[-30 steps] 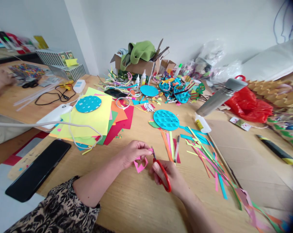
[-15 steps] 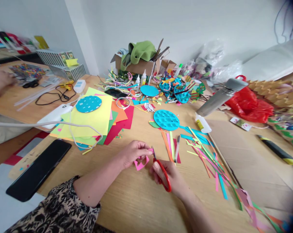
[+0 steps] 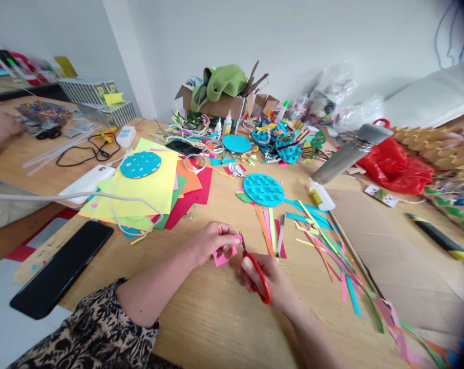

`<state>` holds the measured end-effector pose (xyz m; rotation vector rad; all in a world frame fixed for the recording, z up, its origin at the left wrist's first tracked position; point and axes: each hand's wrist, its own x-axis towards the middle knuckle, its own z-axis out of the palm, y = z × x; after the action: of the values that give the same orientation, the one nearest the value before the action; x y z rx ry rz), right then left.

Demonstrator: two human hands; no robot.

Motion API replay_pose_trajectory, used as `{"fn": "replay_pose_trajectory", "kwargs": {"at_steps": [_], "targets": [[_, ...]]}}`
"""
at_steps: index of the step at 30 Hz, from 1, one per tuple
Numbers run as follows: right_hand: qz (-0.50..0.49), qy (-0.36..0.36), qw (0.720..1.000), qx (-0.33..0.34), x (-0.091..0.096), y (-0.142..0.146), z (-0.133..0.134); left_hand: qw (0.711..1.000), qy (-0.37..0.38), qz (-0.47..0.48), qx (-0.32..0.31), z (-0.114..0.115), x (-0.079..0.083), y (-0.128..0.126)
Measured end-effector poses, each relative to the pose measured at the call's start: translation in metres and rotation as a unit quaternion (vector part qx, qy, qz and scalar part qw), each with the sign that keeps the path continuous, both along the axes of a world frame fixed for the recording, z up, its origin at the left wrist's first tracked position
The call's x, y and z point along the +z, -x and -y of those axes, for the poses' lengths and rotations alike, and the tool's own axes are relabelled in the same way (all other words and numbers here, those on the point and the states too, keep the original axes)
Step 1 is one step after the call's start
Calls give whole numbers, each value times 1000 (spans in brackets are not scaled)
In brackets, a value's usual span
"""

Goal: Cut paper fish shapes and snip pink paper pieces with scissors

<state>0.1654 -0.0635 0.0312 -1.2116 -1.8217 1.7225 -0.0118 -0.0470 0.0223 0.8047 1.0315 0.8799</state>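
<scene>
A small piece of pink paper (image 3: 223,258) with a cut-out opening is pinched in the fingers of my left hand (image 3: 215,243), a little above the wooden table. My right hand (image 3: 263,279) grips red-handled scissors (image 3: 261,277). Their dark blades point up and away from me, touching or very near the paper's edge beside my left fingertips. Beyond my hands lie a blue textured oval (image 3: 263,189), a pen (image 3: 280,236) and short strips of coloured paper (image 3: 265,231).
Coloured sheets (image 3: 145,192) are stacked on the left, near a black phone (image 3: 61,269). To the right are long paper strips (image 3: 343,251), a glue bottle (image 3: 321,195), a metal flask (image 3: 349,154) and cardboard (image 3: 393,256). Another person's hand (image 3: 3,128) is at far left.
The pink paper has shifted and turned slightly in my left fingers. My right hand and the scissors stay almost in place.
</scene>
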Motion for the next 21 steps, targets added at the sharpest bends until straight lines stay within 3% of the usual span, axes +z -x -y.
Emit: {"fn": "replay_pose_trajectory", "kwargs": {"at_steps": [21], "targets": [[14, -7, 1000, 15, 0, -4, 0, 1000, -9, -12, -21, -1, 2, 3]]}}
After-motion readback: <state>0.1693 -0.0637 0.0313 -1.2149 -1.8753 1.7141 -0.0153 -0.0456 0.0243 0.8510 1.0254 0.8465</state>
